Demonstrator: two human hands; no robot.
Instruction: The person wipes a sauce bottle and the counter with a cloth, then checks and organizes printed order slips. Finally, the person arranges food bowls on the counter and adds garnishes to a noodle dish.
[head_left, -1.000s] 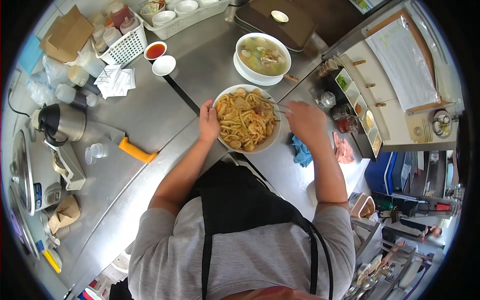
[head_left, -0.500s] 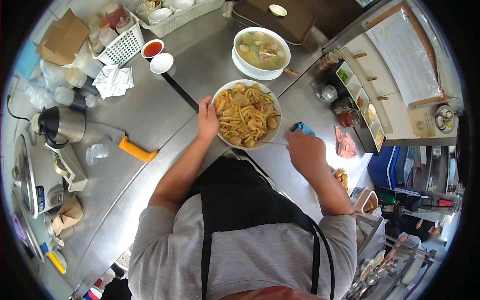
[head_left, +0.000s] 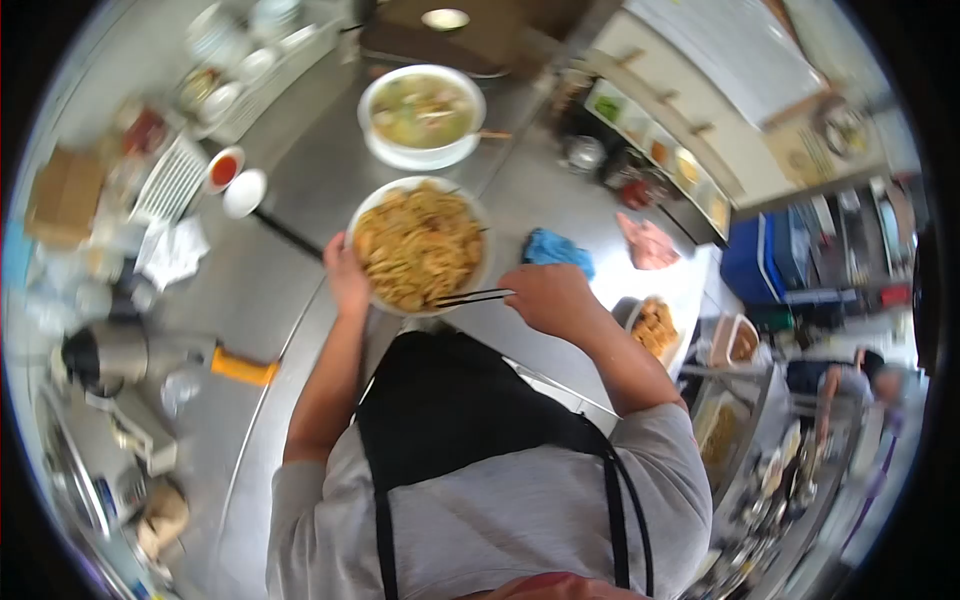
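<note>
My left hand [head_left: 345, 272] holds the left rim of a white bowl [head_left: 483, 225] on the steel table. Stir-fried noodles [head_left: 420, 240] with pale chunks heap inside it. In my right hand [head_left: 548, 302], closed, is a pair of thin dark chopsticks [head_left: 475, 297]. Their tips reach over the bowl's lower right rim and touch the noodles. A crumpled blue cloth [head_left: 558, 252] lies just beyond my right hand. Behind the noodles stands a white bowl of soup [head_left: 422, 108] on a plate, with a brown handle sticking out to its right.
To the left are a small dish of red sauce [head_left: 224, 170], a white dish [head_left: 244, 193] and an orange-handled tool [head_left: 245, 365]. A pink cloth [head_left: 647, 241], fried food [head_left: 655, 327] and a condiment rack [head_left: 660, 155] stand right. Another person [head_left: 840, 385] works far right.
My right hand has moved left from beside the blue cloth to the bowl, bringing the chopsticks to the noodles. My left hand stays on the rim. The whole view has turned and shifted.
</note>
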